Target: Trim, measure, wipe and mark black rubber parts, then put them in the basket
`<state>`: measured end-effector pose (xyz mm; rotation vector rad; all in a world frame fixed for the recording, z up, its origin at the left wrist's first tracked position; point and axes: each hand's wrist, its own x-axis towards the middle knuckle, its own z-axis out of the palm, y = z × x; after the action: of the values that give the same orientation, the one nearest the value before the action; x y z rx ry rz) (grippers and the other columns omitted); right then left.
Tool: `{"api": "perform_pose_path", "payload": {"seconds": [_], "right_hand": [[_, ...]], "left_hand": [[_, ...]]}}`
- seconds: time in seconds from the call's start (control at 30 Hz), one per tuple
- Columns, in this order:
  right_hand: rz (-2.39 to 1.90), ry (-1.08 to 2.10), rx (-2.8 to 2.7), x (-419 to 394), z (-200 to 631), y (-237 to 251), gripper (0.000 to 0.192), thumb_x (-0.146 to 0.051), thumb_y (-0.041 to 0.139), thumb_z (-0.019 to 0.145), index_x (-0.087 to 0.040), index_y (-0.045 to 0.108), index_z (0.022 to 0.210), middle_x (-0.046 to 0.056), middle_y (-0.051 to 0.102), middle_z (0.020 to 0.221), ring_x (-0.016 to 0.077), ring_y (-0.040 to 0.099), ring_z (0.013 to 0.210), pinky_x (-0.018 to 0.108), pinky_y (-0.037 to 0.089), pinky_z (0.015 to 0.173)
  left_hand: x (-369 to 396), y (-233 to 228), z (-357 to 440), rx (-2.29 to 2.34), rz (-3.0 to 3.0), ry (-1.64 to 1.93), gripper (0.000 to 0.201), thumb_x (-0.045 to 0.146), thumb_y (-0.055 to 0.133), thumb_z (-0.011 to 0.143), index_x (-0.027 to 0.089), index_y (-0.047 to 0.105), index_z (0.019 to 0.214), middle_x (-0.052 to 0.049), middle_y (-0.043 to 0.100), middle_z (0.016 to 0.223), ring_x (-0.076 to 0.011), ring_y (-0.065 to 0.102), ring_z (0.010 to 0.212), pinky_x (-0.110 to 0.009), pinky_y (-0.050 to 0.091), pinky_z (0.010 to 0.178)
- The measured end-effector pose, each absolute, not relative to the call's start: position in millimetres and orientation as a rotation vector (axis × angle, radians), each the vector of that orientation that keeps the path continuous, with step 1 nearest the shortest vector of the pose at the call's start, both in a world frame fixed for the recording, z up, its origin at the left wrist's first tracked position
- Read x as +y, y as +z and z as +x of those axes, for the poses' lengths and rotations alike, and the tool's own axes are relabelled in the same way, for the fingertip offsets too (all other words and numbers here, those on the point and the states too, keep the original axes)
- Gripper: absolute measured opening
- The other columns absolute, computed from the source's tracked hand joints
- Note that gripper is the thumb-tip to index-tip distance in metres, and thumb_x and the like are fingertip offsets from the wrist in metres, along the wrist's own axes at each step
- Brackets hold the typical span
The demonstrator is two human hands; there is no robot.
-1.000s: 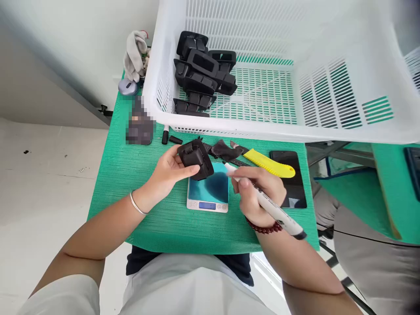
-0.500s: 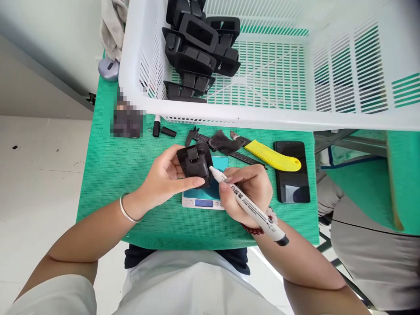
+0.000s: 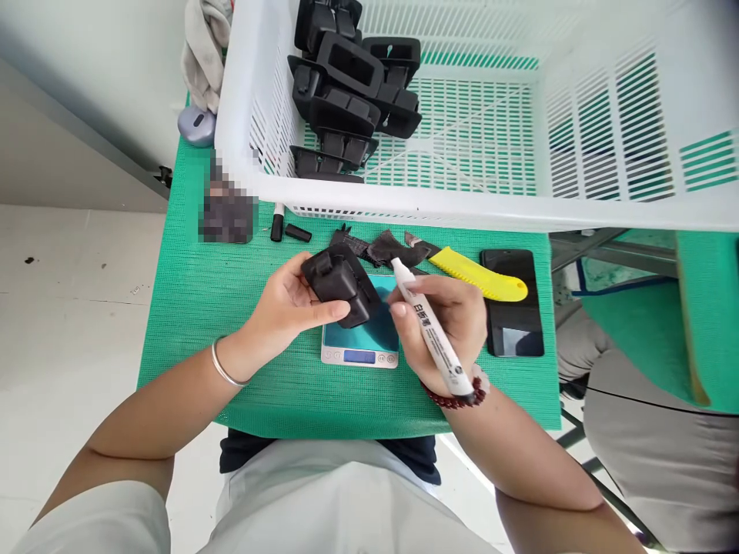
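A black moulded plastic part (image 3: pixel 340 286) sits in the grip of my left hand (image 3: pixel 292 304), thumb across its near side. It is tilted above a small digital scale (image 3: pixel 361 358) with a blue-green plate. My right hand (image 3: pixel 447 323) holds a white whiteboard marker (image 3: pixel 433 331) like a pen. The marker's white tip points up and away, to the right of the part and apart from it. Behind my hands lie a dark cloth scrap (image 3: pixel 389 248), a dark caliper (image 3: pixel 349 242) partly covered, and a yellow-handled knife (image 3: pixel 479 273).
A white plastic basket (image 3: pixel 427 208) takes up the back, with several similar black parts (image 3: pixel 346 111) at its left. A phone (image 3: pixel 516 304) lies at right. A black cap (image 3: pixel 299 232) and another marker (image 3: pixel 278 223) lie by the basket. A grey rounded object (image 3: pixel 196 125) is at far left.
The marker tip has moved away from the part, up and to the right, and the marker now stands steeper. My left hand has turned the black part to a different tilt.
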<state>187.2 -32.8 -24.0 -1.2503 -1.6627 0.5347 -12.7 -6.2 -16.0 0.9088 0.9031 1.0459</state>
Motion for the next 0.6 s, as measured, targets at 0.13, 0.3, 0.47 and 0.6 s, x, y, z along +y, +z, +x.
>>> {"api": "perform_pose_path", "payload": {"seconds": [0.13,0.3,0.47,0.6], "right_hand": [[-1.199,0.621,-1.754,-30.0,184.8,-14.5,0.019,-0.028,0.06,0.091,-0.027,0.058,0.11,0.002,0.072,0.089,0.017,0.067,0.069,0.032,0.055,0.062],[-1.283,0.631,-1.641,-33.2,183.6,-16.1,0.022,-0.019,0.065,0.087,-0.03,0.06,0.105,-0.001,0.071,0.087,0.0164,0.067,0.068,0.03,0.053,0.059],[-1.271,0.542,-1.513,-29.7,184.1,-22.1,0.022,-0.019,0.068,0.084,-0.029,0.06,0.102,-0.001,0.073,0.091,0.0189,0.071,0.078,0.033,0.057,0.066],[-1.21,0.417,-1.442,-25.0,186.2,-17.9,0.012,-0.025,0.061,0.09,-0.027,0.061,0.102,-0.001,0.072,0.082,0.0177,0.07,0.072,0.035,0.056,0.068]], "left_hand": [[-6.7,-16.0,-13.8,0.865,0.86,1.033,0.048,0.037,0.09,0.059,0.023,0.062,0.095,-0.001,0.069,0.089,-0.0184,0.068,0.085,-0.032,0.058,0.073],[-8.3,-14.3,-12.8,0.839,0.89,0.978,0.044,0.036,0.088,0.063,0.022,0.065,0.098,-0.003,0.072,0.094,-0.0215,0.069,0.092,-0.036,0.059,0.082],[-7.5,-13.8,-12.7,0.864,0.981,0.916,0.034,0.036,0.085,0.067,0.019,0.069,0.091,-0.004,0.072,0.086,-0.019,0.069,0.082,-0.031,0.058,0.073],[-5.8,-14.1,-13.3,0.906,0.958,0.954,0.042,0.03,0.091,0.057,0.019,0.067,0.09,-0.002,0.069,0.084,-0.0175,0.067,0.078,-0.03,0.059,0.067]]}}
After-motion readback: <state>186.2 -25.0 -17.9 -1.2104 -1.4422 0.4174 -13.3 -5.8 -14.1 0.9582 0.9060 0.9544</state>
